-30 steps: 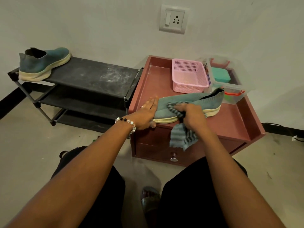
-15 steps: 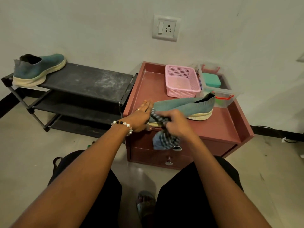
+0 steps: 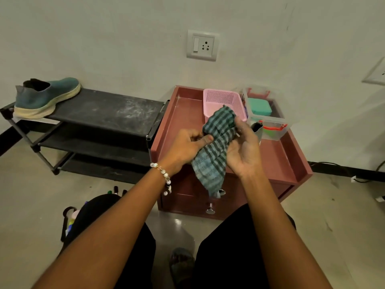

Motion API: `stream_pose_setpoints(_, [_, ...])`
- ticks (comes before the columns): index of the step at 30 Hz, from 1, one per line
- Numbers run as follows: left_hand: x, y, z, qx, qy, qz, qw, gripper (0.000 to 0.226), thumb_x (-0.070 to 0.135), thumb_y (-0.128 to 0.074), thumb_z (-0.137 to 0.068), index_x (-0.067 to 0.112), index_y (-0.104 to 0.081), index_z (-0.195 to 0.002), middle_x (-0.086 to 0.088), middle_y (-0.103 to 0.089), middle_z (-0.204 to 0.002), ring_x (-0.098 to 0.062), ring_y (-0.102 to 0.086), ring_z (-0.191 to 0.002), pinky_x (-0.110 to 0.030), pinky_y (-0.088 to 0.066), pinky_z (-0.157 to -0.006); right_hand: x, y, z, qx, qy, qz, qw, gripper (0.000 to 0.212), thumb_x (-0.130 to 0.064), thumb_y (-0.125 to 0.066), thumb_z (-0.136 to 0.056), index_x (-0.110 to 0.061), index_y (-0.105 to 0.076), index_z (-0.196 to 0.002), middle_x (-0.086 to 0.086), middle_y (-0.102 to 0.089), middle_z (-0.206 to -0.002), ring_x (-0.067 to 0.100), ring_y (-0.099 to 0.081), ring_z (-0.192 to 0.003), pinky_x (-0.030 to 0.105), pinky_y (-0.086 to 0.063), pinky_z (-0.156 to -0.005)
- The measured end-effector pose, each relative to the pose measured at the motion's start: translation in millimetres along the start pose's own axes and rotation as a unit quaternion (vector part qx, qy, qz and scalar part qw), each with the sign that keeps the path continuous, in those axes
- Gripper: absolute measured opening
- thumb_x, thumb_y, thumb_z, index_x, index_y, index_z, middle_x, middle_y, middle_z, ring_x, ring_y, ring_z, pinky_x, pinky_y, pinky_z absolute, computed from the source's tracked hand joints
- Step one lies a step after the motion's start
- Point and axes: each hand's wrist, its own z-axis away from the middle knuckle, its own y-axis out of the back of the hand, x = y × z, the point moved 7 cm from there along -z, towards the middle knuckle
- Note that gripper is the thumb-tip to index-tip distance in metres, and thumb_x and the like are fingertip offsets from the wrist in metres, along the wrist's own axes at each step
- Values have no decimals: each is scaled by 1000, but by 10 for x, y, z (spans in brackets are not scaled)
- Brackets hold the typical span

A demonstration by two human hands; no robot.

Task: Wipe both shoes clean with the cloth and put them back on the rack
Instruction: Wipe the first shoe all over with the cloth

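A striped blue-green cloth [image 3: 212, 155] hangs between both hands above the red cabinet [image 3: 179, 122]. My left hand [image 3: 185, 148] pinches its left edge with thumb and fingers. My right hand [image 3: 243, 151] grips the cloth's upper part, palm toward me. One teal shoe with a cream sole [image 3: 44, 98] stands on the left end of the black rack's top shelf [image 3: 108, 109]. The second teal shoe [image 3: 256, 128] lies on the cabinet, almost wholly hidden behind my hands and the cloth; only its heel collar shows.
A pink basket [image 3: 220, 100] and a clear box [image 3: 268, 117] with a teal item stand at the cabinet's back. A wall socket [image 3: 202, 45] is above. Small bottles lie on the floor by my left knee [image 3: 71, 220]. Cables run along the right wall.
Both hands have lifted off the shoe on the cabinet. The left hand, which steadied the toe, now pinches the cloth, and the cloth is raised and stretched between the hands.
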Motion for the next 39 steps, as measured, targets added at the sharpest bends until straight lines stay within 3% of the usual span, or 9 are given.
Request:
stream_pose_setpoints(4, [17,35,-14,-2,18,12,1000,24,25,-65,-90,2,-64,-95,-2,-68,-74,-12,-64,-64,-25,-51,-55,-51,56,-23,40,44,102,993,49,4,-67,-76,12,-50,-121,25,-63,-105,34,-66,-91,47,-56,-82])
stream_pose_setpoints(8, [53,56,-47,24,17,91,995,27,25,-58,-95,0,-60,-103,-13,-67,-94,-20,-64,-83,-34,-53,-78,-91,123,-35,84,44,144,985,48,27,-47,-75,16,-47,-122,28,-63,-104,37,-65,-92,44,-58,-78])
stream_pose_setpoints(17, [9,-150,56,-147,91,125,977,56,35,-70,-72,8,-57,-120,-11,-69,-114,-24,-67,-105,-38,-52,-93,-82,40,22,-23,-28,58,998,55,8,-34,-66,10,-51,-118,31,-60,-114,42,-62,-103,52,-51,-91])
stream_pose_setpoints(22, [-42,-41,18,-130,93,23,987,49,38,-76,-72,9,-67,-111,-9,-72,-106,-25,-69,-100,-46,-51,-96,-271,120,27,25,45,157,986,53,20,-34,-76,1,-56,-121,17,-70,-102,31,-67,-95,40,-58,-74])
stream_pose_setpoints(27, [124,112,-33,-32,11,-44,998,31,30,-78,-77,14,-67,-101,1,-73,-87,-9,-71,-74,-23,-55,-58,-487,273,27,153,169,412,882,47,14,-56,-82,-12,-58,-121,7,-71,-95,18,-69,-85,33,-57,-71])
stream_pose_setpoints(31, [139,188,-69,26,-12,3,1000,31,28,-76,-80,9,-67,-102,-5,-74,-93,-17,-72,-83,-35,-59,-76,-563,354,91,231,229,564,759,38,-9,-75,-77,-17,-56,-110,7,-64,-100,16,-63,-88,36,-54,-85])
stream_pose_setpoints(33, [109,204,-85,43,1,30,999,24,27,-73,-83,10,-66,-99,-8,-74,-94,-23,-72,-86,-42,-57,-83,-543,275,100,179,248,552,776,37,-19,-79,-75,-16,-57,-105,3,-63,-102,16,-61,-95,29,-53,-86])
stream_pose_setpoints(37, [162,78,-48,-5,23,128,992,22,26,-61,-90,6,-66,-99,-11,-73,-93,-26,-70,-88,-38,-58,-80,-81,123,6,-28,73,555,828,61,-27,-82,-68,-13,-51,-119,-1,-62,-110,12,-62,-101,22,-51,-85])
stream_pose_setpoints(39, [207,9,4,-61,48,191,979,40,33,-57,-88,-1,-64,-108,-14,-71,-99,-27,-70,-90,-36,-59,-79,-35,136,2,-21,40,515,856,65,-16,-83,-67,-10,-48,-122,6,-64,-110,14,-67,-95,23,-54,-77])
